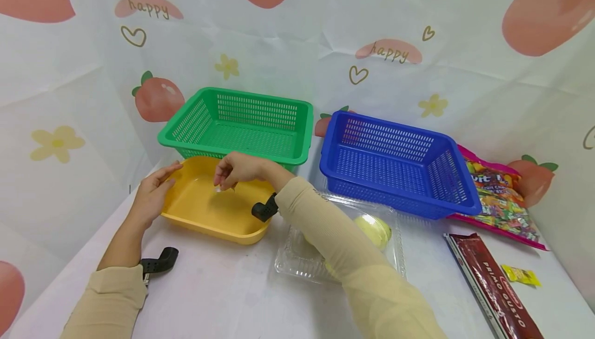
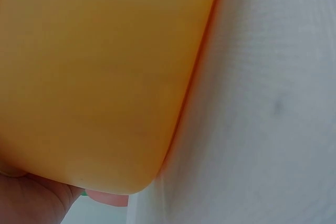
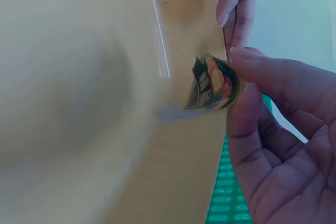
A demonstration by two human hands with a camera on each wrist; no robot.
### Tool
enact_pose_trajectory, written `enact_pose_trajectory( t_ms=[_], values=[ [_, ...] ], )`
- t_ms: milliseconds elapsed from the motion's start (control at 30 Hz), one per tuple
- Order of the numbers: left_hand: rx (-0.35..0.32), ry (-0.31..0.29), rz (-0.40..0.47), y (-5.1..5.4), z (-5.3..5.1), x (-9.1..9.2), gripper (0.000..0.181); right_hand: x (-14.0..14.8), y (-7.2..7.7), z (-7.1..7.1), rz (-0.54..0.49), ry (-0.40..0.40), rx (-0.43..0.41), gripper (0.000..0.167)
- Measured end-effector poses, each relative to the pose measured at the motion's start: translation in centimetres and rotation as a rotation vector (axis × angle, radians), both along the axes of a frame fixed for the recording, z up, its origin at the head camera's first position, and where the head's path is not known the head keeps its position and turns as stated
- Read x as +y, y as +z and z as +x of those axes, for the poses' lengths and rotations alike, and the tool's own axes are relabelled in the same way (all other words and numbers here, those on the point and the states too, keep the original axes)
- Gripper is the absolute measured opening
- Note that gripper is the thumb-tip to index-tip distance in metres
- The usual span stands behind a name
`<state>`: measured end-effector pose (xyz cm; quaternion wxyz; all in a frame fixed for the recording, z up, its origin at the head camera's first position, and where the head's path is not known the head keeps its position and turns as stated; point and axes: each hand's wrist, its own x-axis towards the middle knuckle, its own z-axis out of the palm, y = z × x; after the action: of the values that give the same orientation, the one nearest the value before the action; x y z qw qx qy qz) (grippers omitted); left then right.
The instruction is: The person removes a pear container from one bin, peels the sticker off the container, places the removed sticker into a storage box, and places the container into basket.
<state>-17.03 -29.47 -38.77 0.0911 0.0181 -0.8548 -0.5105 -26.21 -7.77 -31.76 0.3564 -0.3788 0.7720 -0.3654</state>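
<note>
over the yellow tub [image 1: 200,202] at left, our right hand [image 1: 244,167] pinches a printed wrapper [image 3: 216,85], small enough, we judge, for a light hold; our left hand [image 1: 150,195] grips the tub's left rim, likely steadying it.

Two mesh baskets stand on one worktop [image 1: 204,287]: one green basket [image 1: 241,142] and one blue basket [image 1: 386,189]. There is one yellow basin [image 1: 232,222] and one clear container [image 1: 293,261]; at least two pale yellow-green pieces [image 1: 374,231] show through it, the exact number hidden by a sleeve [image 1: 321,225]. Packets number four: one pink-edged bag [image 1: 499,199], one long dark-red packet [image 1: 495,287], one small yellow packet [image 1: 520,275] and one small wrapped piece [image 3: 207,85]. The person shows two grips, one left grip [image 1: 151,194] and one right grip [image 1: 244,167], two sleeves and two black wrist devices [image 1: 160,261]. The cloth [image 1: 288,44] bears three yellow flowers [image 1: 433,105] and two "happy" words [image 1: 150,8].
</note>
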Motion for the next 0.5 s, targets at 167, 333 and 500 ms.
enact_pose_trajectory(
  t_ms=[167, 333, 500],
  values=[
    [0.008, -0.002, 0.000, -0.03, 0.08, 0.06, 0.041, -0.14, 0.03, 0.09, -0.005, -0.030, 0.011, 0.020],
    [0.011, 0.004, -0.004, 0.03, 0.15, 0.13, 0.041, -0.04, 0.16, 0.12, -0.020, -0.017, 0.008, 0.022],
    [0.020, 0.002, -0.002, -0.06, 0.05, 0.03, 0.041, 0.16, 0.29, 0.11, -0.025, 0.014, 0.002, 0.023]
  ],
)
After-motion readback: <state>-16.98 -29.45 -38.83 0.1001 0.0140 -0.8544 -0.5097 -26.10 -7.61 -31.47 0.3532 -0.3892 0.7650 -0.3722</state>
